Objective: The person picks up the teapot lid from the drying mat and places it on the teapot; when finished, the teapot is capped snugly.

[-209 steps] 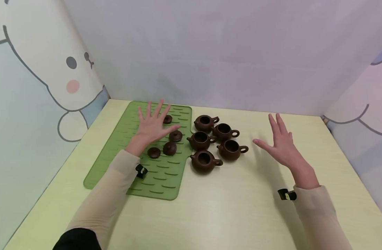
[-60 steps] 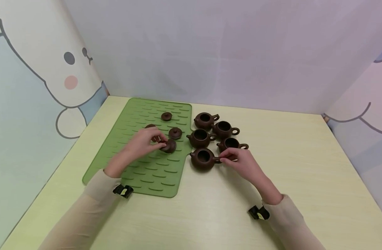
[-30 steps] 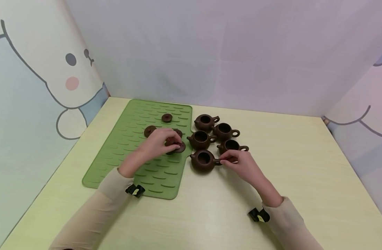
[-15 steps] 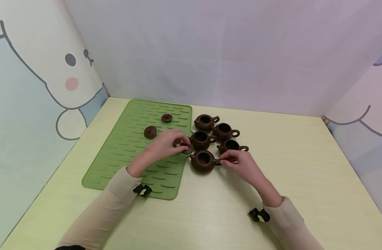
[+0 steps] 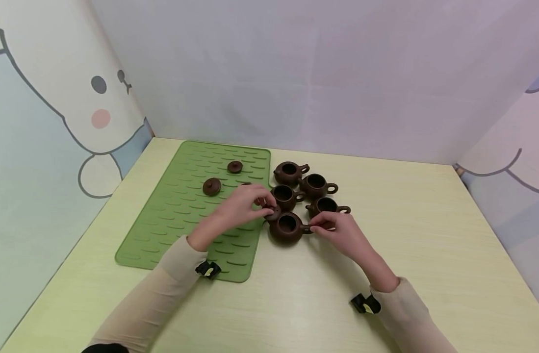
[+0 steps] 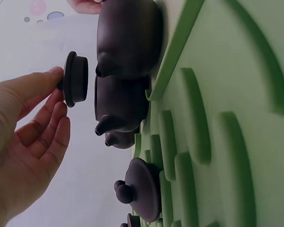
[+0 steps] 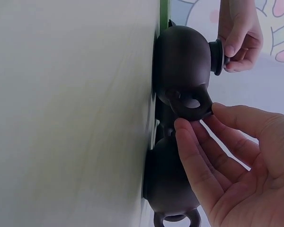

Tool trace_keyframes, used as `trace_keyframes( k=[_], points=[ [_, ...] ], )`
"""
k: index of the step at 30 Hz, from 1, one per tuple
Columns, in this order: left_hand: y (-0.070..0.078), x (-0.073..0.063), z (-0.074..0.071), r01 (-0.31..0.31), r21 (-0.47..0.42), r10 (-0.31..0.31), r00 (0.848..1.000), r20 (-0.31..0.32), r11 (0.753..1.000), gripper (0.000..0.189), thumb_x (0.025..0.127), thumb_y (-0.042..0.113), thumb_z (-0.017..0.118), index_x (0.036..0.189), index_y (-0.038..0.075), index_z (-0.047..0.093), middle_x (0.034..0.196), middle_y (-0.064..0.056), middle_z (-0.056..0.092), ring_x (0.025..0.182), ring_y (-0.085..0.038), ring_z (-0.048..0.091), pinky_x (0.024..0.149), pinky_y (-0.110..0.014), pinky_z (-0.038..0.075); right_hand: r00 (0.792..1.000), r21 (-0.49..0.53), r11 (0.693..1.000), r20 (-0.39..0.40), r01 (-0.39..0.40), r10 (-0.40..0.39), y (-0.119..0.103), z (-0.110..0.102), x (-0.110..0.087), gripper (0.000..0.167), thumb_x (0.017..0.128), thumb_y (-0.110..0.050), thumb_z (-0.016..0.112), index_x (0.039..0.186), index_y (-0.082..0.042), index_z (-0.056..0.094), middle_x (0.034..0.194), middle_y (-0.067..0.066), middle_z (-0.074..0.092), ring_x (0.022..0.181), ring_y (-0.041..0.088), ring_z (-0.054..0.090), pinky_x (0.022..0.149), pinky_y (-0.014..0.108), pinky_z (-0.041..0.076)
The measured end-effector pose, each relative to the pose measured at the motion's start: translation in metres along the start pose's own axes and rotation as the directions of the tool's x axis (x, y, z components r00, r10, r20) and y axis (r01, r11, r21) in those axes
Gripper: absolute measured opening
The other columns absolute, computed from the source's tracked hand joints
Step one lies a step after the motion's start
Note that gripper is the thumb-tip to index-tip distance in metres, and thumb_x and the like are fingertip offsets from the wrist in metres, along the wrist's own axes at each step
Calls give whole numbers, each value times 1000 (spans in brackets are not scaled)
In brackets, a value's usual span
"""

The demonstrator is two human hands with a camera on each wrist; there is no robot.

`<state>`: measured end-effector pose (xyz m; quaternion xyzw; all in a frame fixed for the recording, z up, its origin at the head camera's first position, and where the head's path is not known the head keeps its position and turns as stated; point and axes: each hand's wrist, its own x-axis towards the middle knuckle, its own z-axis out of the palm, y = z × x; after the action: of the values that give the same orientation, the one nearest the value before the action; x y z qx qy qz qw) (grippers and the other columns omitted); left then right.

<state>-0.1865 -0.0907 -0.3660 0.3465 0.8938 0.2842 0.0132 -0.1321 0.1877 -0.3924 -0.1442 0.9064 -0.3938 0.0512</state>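
Note:
My left hand (image 5: 242, 206) pinches the knob of a small dark brown teapot lid (image 5: 273, 213), held just left of and above the spout side of the nearest teapot (image 5: 286, 233). In the left wrist view the lid (image 6: 77, 79) is apart from the pots, its plug side facing the teapot (image 6: 130, 38). My right hand (image 5: 343, 234) pinches that teapot's handle (image 7: 194, 111) between thumb and fingers. The pot stands upright on the table, its round mouth uncovered. Two lids lie on the green mat, one round lid (image 5: 212, 187) and a smaller lid (image 5: 235, 167); another lid (image 5: 246, 184) is mostly hidden behind my left hand.
Behind the nearest pot stand several more lidless teapots close together, among them a middle teapot (image 5: 283, 197), a right teapot (image 5: 326, 206) and a back teapot (image 5: 289, 173). The ridged green mat (image 5: 163, 235) lies left of them. A pale curtain (image 5: 340, 98) hangs behind the table.
Both hands came in from open; my left took a lid off the mat and carried it right towards the nearest pot. My right hand has stayed on the handle these last two seconds.

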Motion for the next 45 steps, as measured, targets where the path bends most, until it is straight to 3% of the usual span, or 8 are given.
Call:
trace_keyframes(
  k=[8,13,31,45],
  points=[
    [4,3,6,-11,-57,12,1000,20,998,9,92,17,73,101,15,72,100,0,68,90,-17,65,78,-36,59,1000,-2,1000,-2,-5,5,1,0,0,7,91,-10,71,97,-12,75,96,4,75,87,18,73,71,22,56],
    [6,5,11,-25,-73,27,999,28,997,10,92,16,73,101,15,72,101,1,68,89,-11,64,79,-33,59,1000,-6,1000,-1,-2,2,1,-1,1,7,91,-10,71,97,-12,76,96,4,76,87,18,73,72,22,56],
    [16,10,19,-77,-65,80,996,44,995,8,93,17,71,101,16,72,99,1,66,89,-13,61,81,-38,56,1000,-20,1000,1,-1,1,0,-2,3,7,91,-11,72,97,-12,76,96,4,75,88,19,73,71,24,56],
    [17,11,27,-93,-43,95,994,57,995,8,93,18,71,102,17,72,101,3,65,85,-10,61,73,-20,51,1000,-6,1000,3,-7,7,0,-1,1,7,91,-12,72,97,-11,75,96,4,75,88,18,73,72,24,56]
  ],
)
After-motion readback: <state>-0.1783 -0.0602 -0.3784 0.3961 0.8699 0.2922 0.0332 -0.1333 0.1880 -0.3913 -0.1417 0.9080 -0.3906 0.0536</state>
